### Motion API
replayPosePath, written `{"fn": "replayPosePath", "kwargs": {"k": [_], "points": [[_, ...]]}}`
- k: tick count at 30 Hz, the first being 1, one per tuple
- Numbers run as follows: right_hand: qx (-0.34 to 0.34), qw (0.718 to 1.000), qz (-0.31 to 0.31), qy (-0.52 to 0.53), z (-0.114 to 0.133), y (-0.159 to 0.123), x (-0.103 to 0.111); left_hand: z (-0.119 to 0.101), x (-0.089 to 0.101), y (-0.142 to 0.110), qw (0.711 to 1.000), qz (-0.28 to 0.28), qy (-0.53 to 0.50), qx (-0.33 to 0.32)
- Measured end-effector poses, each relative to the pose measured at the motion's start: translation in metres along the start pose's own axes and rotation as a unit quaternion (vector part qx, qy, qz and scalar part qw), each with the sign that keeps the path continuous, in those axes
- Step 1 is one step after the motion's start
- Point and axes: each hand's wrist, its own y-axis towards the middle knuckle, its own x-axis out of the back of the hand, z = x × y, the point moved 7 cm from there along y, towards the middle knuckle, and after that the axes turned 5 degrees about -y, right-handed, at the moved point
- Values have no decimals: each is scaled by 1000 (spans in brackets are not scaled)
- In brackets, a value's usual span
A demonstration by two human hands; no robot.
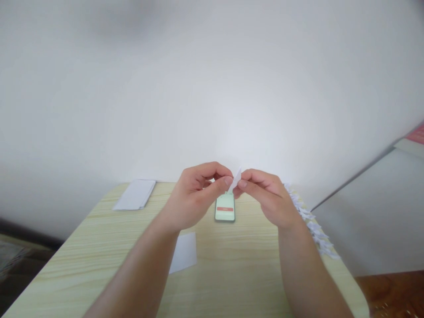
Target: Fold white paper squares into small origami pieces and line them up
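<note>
A small folded piece of white paper (235, 180) is held up between my two hands, above the far half of the table. My left hand (201, 192) pinches its left side between thumb and fingers. From the other side, my right hand (263, 192) grips it with thumb and forefinger. Below the paper lies a phone (225, 209) with a lit screen showing a red bar; its upper end is partly hidden by the hands. A loose white sheet (185, 252) rests on the table near my left forearm, which covers part of it.
The light wood table (232, 274) stands against a white wall (212, 88). A stack of white paper (135, 194) lies at its far left corner. Several folded white paper pieces (318, 234) line the right edge, partly behind my right arm. A white surface (380, 212) rises at the right.
</note>
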Motion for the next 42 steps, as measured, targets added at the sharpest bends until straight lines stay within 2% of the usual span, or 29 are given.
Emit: {"fn": "replayPosePath", "kwargs": {"k": [11, 18, 25, 36, 38, 42], "points": [[-11, 1000, 26, -3, 0, -2, -2, 2, -1, 3, 997, 40, -60, 22], [-2, 999, 21, -39, 1, -2, -1, 2, 5, 2, 1000, -17, 17, 19], [-13, 999, 45, 6, 0, -3, -4, 2, 0, 5, 997, 40, -61, 6], [-27, 997, 63, 19, 0, -5, -4, 6, -4, 4, 989, 89, -120, 5], [-25, 997, 65, 15, 1, -6, -4, 9, -3, 4, 992, 79, -100, 15], [-20, 998, 54, -31, 3, -5, -4, 10, 4, 3, 999, 26, -23, 15]]}}
